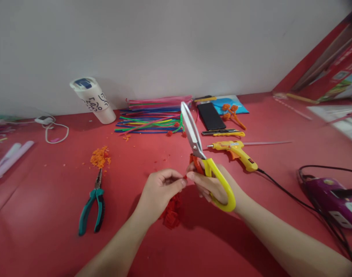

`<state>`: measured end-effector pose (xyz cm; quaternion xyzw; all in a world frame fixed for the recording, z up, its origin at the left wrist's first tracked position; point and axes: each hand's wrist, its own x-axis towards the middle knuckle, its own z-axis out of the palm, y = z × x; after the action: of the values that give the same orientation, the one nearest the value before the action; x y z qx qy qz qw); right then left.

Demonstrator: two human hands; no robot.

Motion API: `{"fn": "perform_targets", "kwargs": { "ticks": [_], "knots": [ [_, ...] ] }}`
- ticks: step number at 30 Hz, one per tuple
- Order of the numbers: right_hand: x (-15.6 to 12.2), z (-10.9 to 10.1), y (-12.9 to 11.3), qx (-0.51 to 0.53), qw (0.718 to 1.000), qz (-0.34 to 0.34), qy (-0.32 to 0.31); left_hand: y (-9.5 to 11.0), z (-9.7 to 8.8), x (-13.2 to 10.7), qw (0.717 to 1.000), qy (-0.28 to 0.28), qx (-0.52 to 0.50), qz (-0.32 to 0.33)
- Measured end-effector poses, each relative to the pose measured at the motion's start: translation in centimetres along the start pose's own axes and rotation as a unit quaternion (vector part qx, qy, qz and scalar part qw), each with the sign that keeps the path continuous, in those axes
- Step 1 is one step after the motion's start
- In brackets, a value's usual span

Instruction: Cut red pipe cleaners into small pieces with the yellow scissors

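Note:
My right hand (213, 186) is closed around a pair of scissors (191, 132) with a yellow and a red handle. The blades look closed and point up toward the wall. My left hand (158, 190) is in a pinch, its thumb and fingertips on a small red piece (185, 177). The right thumb and fingertips meet that piece from the other side; its kind is too small to tell. Below my left hand, partly hidden by it, lies a pile of red pieces (172, 216) on the red table (141, 246).
Teal pliers (92, 204) and orange scraps (100, 157) lie left. Behind are a white tumbler (95, 102), pipe cleaners (153, 119), a black phone (211, 116) and a utility knife (224, 133). Right are a yellow glue gun (236, 152) with cord and a purple power strip (333, 200).

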<state>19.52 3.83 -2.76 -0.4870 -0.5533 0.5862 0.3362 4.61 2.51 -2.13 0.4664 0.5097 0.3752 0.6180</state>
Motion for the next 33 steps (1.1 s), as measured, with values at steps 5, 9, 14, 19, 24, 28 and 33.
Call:
{"fn": "perform_targets", "kwargs": {
  "ticks": [5,9,14,19,24,28,33],
  "knots": [
    [-0.2,0.1,-0.8,-0.025,0.998,0.037,0.037,0.0,-0.2,0.0,0.998,0.025,0.052,0.035],
    [-0.1,-0.1,-0.5,-0.012,0.999,0.022,0.043,-0.1,-0.4,0.1,0.998,0.044,0.031,0.018],
    [-0.2,0.2,-0.2,0.005,0.998,0.039,0.041,0.1,-0.2,0.1,0.998,0.043,0.037,0.015],
    [-0.5,0.3,-0.4,-0.018,0.999,0.039,0.029,0.3,0.0,0.1,1.000,0.013,0.026,0.008],
    [-0.5,0.1,-0.1,-0.022,0.999,0.019,-0.014,-0.1,-0.2,0.2,0.990,-0.073,-0.097,-0.075],
    [-0.4,-0.1,-0.2,-0.022,1.000,0.016,0.014,-0.1,-0.4,0.1,0.992,-0.082,-0.058,-0.070],
    [0.0,-0.8,-0.4,-0.028,0.999,-0.001,0.036,0.2,-0.7,0.2,0.984,0.046,0.169,0.032]
  ]
}}
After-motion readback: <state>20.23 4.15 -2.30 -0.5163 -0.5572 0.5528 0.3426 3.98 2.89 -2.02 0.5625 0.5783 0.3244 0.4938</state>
